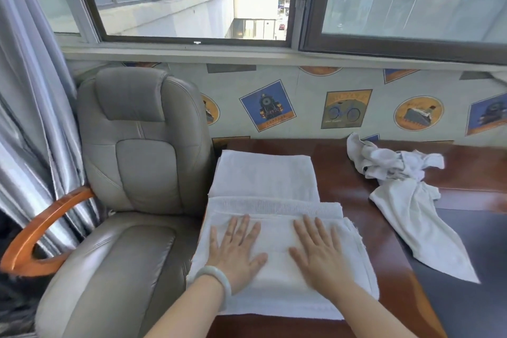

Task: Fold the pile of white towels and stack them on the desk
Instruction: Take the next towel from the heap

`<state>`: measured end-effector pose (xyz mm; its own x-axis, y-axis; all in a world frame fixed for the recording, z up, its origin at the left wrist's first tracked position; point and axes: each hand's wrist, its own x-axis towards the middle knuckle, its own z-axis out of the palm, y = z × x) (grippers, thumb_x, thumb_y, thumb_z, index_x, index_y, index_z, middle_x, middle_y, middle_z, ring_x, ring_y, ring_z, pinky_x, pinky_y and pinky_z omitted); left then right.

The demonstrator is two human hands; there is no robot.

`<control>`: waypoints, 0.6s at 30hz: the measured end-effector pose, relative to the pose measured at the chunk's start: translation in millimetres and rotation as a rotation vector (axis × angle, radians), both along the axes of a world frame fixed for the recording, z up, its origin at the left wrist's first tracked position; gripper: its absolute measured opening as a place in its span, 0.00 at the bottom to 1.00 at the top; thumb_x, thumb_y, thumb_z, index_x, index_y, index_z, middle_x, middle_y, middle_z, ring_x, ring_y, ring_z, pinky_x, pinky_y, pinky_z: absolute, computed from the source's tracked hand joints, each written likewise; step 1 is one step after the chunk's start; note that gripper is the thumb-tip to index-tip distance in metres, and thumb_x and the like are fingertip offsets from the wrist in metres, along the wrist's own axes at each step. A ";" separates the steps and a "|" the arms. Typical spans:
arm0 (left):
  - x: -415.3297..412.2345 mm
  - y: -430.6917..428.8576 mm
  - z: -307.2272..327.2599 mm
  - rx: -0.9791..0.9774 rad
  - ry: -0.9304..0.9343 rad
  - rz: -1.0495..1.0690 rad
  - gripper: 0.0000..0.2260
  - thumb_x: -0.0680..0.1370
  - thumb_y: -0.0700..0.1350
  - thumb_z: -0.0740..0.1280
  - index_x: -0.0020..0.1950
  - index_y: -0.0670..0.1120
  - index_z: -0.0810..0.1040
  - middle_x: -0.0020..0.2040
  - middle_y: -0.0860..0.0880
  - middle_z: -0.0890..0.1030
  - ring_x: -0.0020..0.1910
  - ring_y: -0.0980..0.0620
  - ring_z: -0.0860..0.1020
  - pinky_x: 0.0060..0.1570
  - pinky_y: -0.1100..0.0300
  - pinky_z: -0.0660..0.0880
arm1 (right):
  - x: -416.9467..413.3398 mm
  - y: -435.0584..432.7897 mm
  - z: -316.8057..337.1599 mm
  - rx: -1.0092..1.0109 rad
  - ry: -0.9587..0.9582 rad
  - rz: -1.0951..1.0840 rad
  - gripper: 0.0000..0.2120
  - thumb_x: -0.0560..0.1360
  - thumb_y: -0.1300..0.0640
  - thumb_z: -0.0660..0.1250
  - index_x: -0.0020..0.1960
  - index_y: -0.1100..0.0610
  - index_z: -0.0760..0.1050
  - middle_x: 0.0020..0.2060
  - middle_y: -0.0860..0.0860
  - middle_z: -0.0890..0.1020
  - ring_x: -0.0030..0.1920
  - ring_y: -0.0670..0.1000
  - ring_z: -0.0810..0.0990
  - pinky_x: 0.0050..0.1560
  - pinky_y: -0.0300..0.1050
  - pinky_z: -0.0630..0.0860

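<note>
A folded white towel [277, 291] lies on the near left part of the brown desk [343, 181]. My left hand [236, 250] and my right hand [318, 252] both lie flat on top of it, fingers straight and spread, pressing it down. Behind it, farther from me, sits another folded white towel [263, 175], partly under the near one's far edge. To the right, a crumpled pile of white towels [395, 167] rests on the desk, with one loose towel [419, 230] trailing toward me over a dark desk mat.
A grey leather office chair [137, 173] with a wooden armrest [41, 230] stands close against the desk's left side. A wall with picture wallpaper [348, 107] and a window sill bound the desk's far edge. A grey curtain [24, 118] hangs at far left.
</note>
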<state>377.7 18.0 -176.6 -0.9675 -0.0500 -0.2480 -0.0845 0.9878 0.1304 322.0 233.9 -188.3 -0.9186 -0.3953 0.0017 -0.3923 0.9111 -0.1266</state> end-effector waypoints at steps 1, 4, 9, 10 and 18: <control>0.1 -4.2 -0.9 0.011 -0.002 -0.004 0.36 0.73 0.73 0.36 0.78 0.61 0.34 0.75 0.59 0.27 0.72 0.57 0.24 0.70 0.39 0.27 | -4.3 12.6 -3.8 -0.005 -0.015 -0.020 0.33 0.77 0.34 0.41 0.78 0.48 0.47 0.78 0.45 0.49 0.79 0.49 0.46 0.74 0.51 0.34; -1.9 -9.0 -2.8 0.026 0.044 -0.025 0.41 0.63 0.74 0.27 0.76 0.64 0.33 0.74 0.61 0.26 0.68 0.62 0.21 0.70 0.41 0.26 | -7.8 36.8 -4.1 -0.022 -0.006 -0.086 0.34 0.77 0.33 0.36 0.78 0.47 0.40 0.79 0.43 0.44 0.78 0.45 0.41 0.74 0.53 0.33; -1.5 -12.8 -14.9 -0.069 0.093 -0.031 0.31 0.78 0.70 0.43 0.74 0.58 0.69 0.76 0.53 0.68 0.79 0.56 0.41 0.69 0.47 0.49 | -9.5 47.0 4.7 -0.136 -0.146 -0.038 0.41 0.68 0.32 0.30 0.80 0.45 0.38 0.76 0.40 0.34 0.75 0.42 0.31 0.76 0.50 0.33; -3.5 -9.9 -10.6 -0.075 0.067 -0.011 0.34 0.76 0.72 0.42 0.75 0.58 0.68 0.76 0.53 0.67 0.79 0.57 0.41 0.69 0.47 0.47 | -10.3 50.7 5.2 -0.155 -0.152 -0.041 0.43 0.67 0.32 0.30 0.80 0.47 0.40 0.76 0.40 0.34 0.76 0.42 0.31 0.76 0.47 0.32; -55.9 82.2 18.3 -0.031 0.088 -0.053 0.29 0.81 0.63 0.41 0.70 0.52 0.71 0.67 0.50 0.78 0.65 0.45 0.72 0.52 0.38 0.77 | -37.4 122.6 28.4 -0.462 -0.224 -0.187 0.35 0.78 0.32 0.50 0.80 0.48 0.53 0.79 0.44 0.49 0.79 0.45 0.46 0.76 0.39 0.46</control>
